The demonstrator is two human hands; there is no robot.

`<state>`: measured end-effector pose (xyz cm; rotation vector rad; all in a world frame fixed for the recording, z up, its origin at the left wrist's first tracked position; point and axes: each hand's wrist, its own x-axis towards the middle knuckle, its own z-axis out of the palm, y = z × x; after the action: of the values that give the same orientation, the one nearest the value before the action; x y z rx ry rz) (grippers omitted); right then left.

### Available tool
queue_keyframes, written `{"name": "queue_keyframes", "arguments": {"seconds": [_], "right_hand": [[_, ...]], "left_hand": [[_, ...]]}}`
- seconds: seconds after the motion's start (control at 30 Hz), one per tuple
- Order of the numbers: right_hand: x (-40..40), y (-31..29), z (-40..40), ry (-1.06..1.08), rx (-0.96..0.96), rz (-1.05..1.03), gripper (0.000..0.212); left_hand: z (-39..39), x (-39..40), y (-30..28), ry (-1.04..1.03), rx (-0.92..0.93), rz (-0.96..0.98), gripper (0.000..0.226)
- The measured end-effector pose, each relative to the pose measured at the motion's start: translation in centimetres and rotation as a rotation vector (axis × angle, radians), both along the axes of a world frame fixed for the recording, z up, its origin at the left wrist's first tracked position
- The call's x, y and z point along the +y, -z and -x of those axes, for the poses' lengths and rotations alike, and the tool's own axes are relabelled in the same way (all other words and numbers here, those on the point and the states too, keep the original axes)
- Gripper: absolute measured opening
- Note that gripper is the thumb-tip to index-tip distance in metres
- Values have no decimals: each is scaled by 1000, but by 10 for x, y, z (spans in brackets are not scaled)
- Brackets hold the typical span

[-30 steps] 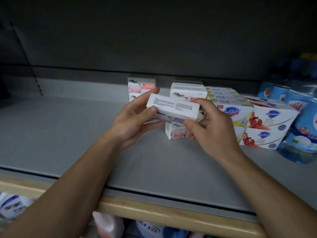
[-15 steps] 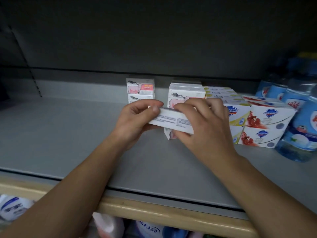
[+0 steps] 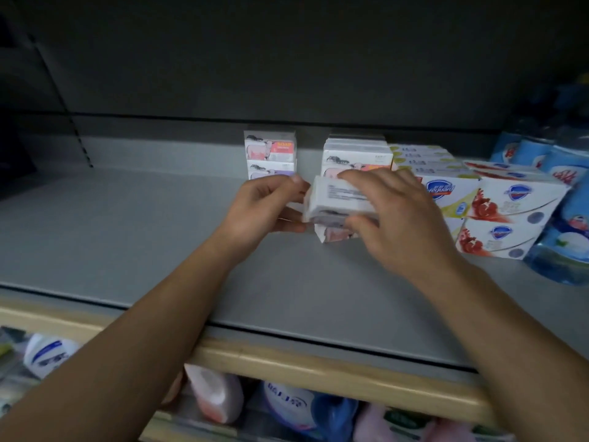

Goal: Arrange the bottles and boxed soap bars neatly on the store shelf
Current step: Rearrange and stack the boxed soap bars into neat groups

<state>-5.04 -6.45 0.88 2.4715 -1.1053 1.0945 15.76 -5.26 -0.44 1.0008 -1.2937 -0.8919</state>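
Both hands are meeting over the grey shelf (image 3: 134, 237). The right hand (image 3: 395, 224) is curling over a white soap box (image 3: 338, 200), its fingers (image 3: 360, 178) lying across the printed top and the thumb pressing in from below. The left hand (image 3: 264, 205) is pinching the box's left end. Directly behind, a row of matching soap boxes (image 3: 357, 154) is standing, with two more stacked (image 3: 270, 154) further left by the back wall. To the right, Safeguard boxes (image 3: 506, 212) are sitting in stacks, and blue bottles (image 3: 564, 193) are crowding the far edge. Below the shelf lip, more bottles (image 3: 216, 397) are lying on a lower level.
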Motion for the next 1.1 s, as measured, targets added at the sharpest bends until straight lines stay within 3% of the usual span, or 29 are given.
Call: {"name": "queue_keyframes", "arguments": {"seconds": [0.07, 0.2, 0.37, 0.63, 0.8, 0.9, 1.1], "right_hand": [[-3, -4, 9, -1, 28, -43, 54], [-8, 0, 11, 84, 132, -132, 56], [-15, 17, -2, 138, 186, -104, 56], [-33, 36, -21, 219, 317, -139, 61], [-43, 18, -22, 176, 490, -171, 71], [-44, 12, -26, 181, 479, -256, 71], [-45, 21, -36, 310, 435, -219, 67]], "left_hand": [[-9, 1, 3, -124, -145, -67, 31], [-39, 7, 22, -418, -913, -106, 30], [-44, 5, 41, -339, -1234, -193, 55], [-46, 3, 46, -330, -1249, -163, 55], [-47, -1, 47, -351, -1241, -182, 57], [-50, -2, 48, -344, -1233, -180, 57], [-49, -2, 47, -339, -1240, -203, 60]]}}
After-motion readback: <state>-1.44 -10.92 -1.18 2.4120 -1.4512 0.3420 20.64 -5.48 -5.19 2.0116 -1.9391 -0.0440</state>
